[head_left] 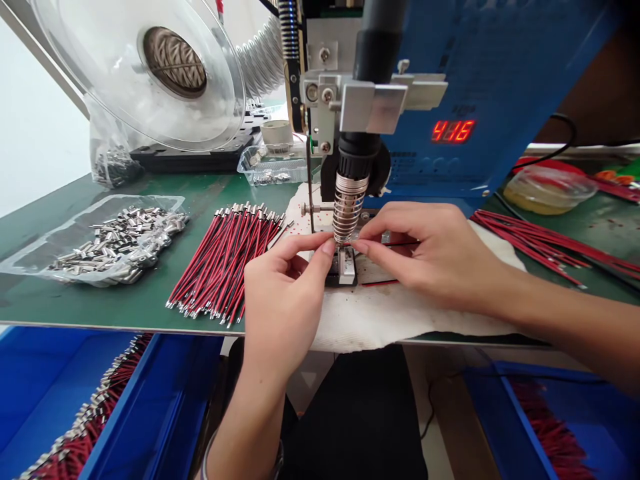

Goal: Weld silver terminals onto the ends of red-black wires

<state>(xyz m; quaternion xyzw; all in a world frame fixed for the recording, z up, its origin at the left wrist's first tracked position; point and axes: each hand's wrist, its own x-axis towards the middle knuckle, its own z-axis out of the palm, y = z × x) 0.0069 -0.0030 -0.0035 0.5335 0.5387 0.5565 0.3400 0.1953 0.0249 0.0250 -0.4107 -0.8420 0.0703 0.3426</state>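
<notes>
My left hand (287, 287) is closed in a pinch, thumb and forefinger meeting at the tip of the soldering machine; the small part between them is hidden. Opposite it, my right hand (425, 250) pinches a red and black wire (395, 244), whose tail runs back under the palm. Both sets of fingertips come together just above a small metal fixture (346, 265). Over them stands the soldering iron (349, 207), upright, with a coiled spring around its lower end. Another red and black wire (380, 283) lies on the white cloth (370, 320) below my right hand.
Left of my hands lie a pile of wires with metal connectors (220, 260) and a clear tray (30, 260) of loose connectors. More wires (535, 243) lie right. A blue machine (450, 80) reads 416. A clear fume hood (110, 87) stands back left; blue bins (165, 407) sit below.
</notes>
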